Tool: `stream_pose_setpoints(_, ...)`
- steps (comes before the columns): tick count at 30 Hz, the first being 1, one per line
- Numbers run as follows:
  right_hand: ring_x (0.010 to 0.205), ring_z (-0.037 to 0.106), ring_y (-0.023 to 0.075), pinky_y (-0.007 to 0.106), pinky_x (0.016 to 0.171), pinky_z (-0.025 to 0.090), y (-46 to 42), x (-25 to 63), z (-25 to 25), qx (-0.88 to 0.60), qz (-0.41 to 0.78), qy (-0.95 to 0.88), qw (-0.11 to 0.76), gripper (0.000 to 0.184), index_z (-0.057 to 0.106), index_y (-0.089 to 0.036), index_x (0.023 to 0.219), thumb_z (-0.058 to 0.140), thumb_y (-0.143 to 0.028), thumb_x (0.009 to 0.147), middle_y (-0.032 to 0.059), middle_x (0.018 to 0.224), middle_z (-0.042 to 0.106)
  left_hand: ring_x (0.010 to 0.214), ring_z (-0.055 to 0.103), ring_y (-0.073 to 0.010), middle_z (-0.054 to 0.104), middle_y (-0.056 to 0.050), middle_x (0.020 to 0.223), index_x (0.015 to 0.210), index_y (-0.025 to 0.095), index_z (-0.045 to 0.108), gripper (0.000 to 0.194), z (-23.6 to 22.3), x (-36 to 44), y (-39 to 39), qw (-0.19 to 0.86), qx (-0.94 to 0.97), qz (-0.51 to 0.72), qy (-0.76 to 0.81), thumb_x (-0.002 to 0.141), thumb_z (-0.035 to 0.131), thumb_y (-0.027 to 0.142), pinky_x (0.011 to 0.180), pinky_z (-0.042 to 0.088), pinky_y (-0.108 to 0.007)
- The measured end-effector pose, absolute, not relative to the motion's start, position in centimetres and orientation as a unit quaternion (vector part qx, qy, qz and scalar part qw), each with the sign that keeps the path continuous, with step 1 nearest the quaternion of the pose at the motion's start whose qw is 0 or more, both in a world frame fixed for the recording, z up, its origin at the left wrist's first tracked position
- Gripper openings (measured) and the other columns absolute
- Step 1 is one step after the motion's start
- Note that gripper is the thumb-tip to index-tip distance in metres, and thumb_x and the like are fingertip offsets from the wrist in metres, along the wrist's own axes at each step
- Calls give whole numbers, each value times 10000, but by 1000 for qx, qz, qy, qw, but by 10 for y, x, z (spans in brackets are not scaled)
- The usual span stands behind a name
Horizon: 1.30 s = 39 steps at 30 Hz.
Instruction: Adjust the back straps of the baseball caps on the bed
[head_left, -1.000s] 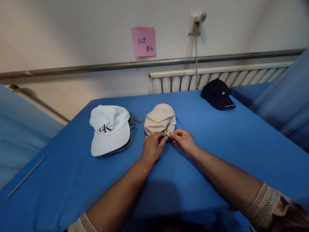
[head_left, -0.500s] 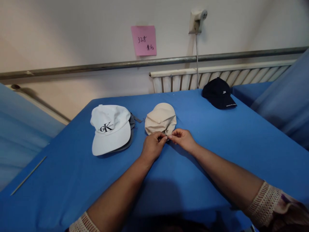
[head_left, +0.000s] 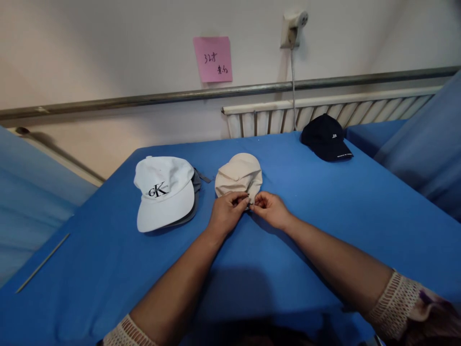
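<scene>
A beige baseball cap (head_left: pixel 237 173) lies on the blue-covered table (head_left: pixel 306 288), its brim pointing toward the wall and its back edge toward me. At that back edge my left hand (head_left: pixel 229 210) pinches the cap's strap area between thumb and fingers. Close beside it, my right hand (head_left: pixel 271 209) pinches the same edge from the right. The fingertips nearly meet, and they hide most of the strap and any buckle. To the left sits a white cap (head_left: pixel 165 192) with black CK lettering, stacked over a dark grey cap (head_left: pixel 197 190) that shows only along its side.
A black cap (head_left: pixel 326 137) rests at the far right of the table. Near the left edge lies a thin stick (head_left: pixel 43 263). Behind the table are a radiator (head_left: pixel 266 120), a metal rail (head_left: pixel 162 98), a pink note (head_left: pixel 213 59) and a plugged-in socket (head_left: pixel 292 31).
My left fingers have shifted slightly at the back edge of the beige cap, with the forefinger reaching a little farther over it. The right hand stays nearly in place. The caps have not moved.
</scene>
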State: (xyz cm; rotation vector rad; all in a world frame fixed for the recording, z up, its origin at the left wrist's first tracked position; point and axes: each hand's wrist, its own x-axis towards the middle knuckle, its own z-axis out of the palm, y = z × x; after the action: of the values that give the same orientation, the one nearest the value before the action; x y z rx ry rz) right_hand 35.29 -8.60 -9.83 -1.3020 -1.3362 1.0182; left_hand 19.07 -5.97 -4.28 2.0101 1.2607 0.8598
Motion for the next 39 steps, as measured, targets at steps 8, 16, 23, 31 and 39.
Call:
stream_pose_setpoints(8,556,471,118,254,553,381,-92,345,-91,-577,379,-540,482,255,548,-209,728,714,-394,671,-36,620,554,797,618,-163,683,-28,822,792,185,703,112,-38,194,-59,255,789,318,459,803,626,266,754,470,-287)
stream_pose_setpoints(16,545,486,121,251,531,355,-92,343,-87,-607,350,-540,466,239,552,-209,698,687,-406,703,-26,608,576,722,609,-153,671,-20,758,760,166,675,152,-46,196,-58,362,718,351,480,770,649,315,661,468,-254)
stream_pose_setpoints(23,546,498,121,252,545,371,-91,343,-90,-592,372,-531,479,232,554,-207,679,685,-399,693,-28,599,576,610,555,-117,639,2,672,720,148,651,224,-47,197,-56,454,654,364,484,718,690,368,591,437,-231)
stream_pose_setpoints(31,531,461,113,249,515,361,-89,342,-93,-559,417,-500,514,249,566,-198,656,707,-404,661,-25,594,554,602,549,-116,647,-5,670,699,146,653,253,-46,197,-57,455,645,369,491,699,698,395,568,439,-228)
stream_pose_setpoints(39,523,454,107,235,489,361,-86,341,-95,-551,456,-465,522,265,566,-193,664,729,-399,631,-26,576,544,620,568,-126,651,-8,684,736,152,654,234,-45,193,-57,424,668,370,487,756,642,385,581,444,-234)
